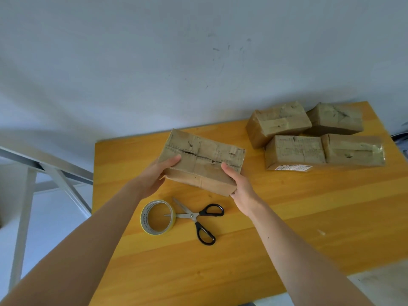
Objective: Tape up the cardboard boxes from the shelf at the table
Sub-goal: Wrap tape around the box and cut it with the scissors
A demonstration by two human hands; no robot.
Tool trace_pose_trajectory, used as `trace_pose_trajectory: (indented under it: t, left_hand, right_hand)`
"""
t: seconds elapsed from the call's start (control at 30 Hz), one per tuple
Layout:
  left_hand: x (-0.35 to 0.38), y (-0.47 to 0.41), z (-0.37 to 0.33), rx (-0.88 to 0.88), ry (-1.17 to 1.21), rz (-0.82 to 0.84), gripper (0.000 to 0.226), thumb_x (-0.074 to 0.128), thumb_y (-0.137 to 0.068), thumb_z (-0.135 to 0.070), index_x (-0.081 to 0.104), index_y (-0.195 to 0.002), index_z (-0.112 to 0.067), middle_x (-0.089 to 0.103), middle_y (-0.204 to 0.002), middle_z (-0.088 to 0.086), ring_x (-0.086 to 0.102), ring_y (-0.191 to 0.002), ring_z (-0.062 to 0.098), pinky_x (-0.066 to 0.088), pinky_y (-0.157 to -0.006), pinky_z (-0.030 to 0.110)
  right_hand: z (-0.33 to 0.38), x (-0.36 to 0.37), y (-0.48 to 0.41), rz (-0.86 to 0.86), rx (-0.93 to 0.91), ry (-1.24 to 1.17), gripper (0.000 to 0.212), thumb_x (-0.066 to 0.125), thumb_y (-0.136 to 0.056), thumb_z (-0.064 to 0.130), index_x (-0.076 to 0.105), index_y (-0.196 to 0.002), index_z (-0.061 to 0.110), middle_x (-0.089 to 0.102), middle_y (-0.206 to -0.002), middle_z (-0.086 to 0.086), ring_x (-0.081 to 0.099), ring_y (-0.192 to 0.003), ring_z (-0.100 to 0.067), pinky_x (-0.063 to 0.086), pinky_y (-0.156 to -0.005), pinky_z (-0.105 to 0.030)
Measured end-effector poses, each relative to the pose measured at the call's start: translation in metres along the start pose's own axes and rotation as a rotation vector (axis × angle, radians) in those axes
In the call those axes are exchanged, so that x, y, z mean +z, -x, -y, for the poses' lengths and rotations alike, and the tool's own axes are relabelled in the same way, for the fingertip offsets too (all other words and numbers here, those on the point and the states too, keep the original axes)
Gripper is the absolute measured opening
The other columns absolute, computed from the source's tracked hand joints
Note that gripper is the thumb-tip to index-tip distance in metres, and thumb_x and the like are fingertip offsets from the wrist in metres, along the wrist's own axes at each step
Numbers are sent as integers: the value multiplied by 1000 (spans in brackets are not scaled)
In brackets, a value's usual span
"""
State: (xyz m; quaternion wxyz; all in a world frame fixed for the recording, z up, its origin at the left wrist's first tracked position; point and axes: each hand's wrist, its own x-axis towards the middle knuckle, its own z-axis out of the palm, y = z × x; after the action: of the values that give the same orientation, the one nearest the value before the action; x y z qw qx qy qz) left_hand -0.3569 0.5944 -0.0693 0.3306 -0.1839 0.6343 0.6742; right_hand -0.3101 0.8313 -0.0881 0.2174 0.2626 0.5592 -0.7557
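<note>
Head camera, looking down, and far left a white metal frame [44,173] with slanted braces stands off the table's edge over a pale floor [57,213]. Moving right, the left hand [154,173] grips the left end of the cardboard box [203,155], thumb laid on top beside the seam. Below it, on the near side, a yellow-edged tape roll [144,218] lies flat, and black-handled scissors [194,216] sit spread apart just beside it, one blade tip poking over the roll's wall into its hole. Both lie between the person and the box, under the reaching forearms.

The box sits mid-table, turned slightly askew, its top flaps meeting along a dark ragged gap. The right hand [240,188] clamps the near right corner, thumb up on the lid. Further right, well apart, four taped boxes [309,138] huddle together at the far right corner, touching, glossy tape across their tops; a white label [292,167] shows on the front one.

The table [309,217] is orange-yellow wood grain, pushed against a pale, scuffed wall [154,62].

Fingers of both hands go out of sight beneath the box, so whether it rests on the wood or hangs just above cannot be told. The label's print is too small to read, and the frame is cut off at the left.
</note>
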Motion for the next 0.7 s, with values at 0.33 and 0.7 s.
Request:
trace_pose_trajectory:
  t: [0.33,0.7]
  left_hand:
    - [14,12,-2,211,-201,-206,63,71,-82,-45,43,-138,-34,58,-113,-16,53,-113,11,44,-92,22]
    - [12,20,9,859,-1679,-96,56,14,-102,-45,31,-148,-17,34,-153,0,22,-144,25,5,-117,40]
  right_hand:
    - [3,2,10,-125,-298,259,92,71,-83,51,19,-156,28,38,-153,11,40,-137,-9,33,-116,-36]
    - [-9,24,29,-136,-1010,1716,79,71,-72,1,43,-146,8,43,-151,-10,41,-139,-23,26,-114,-39]
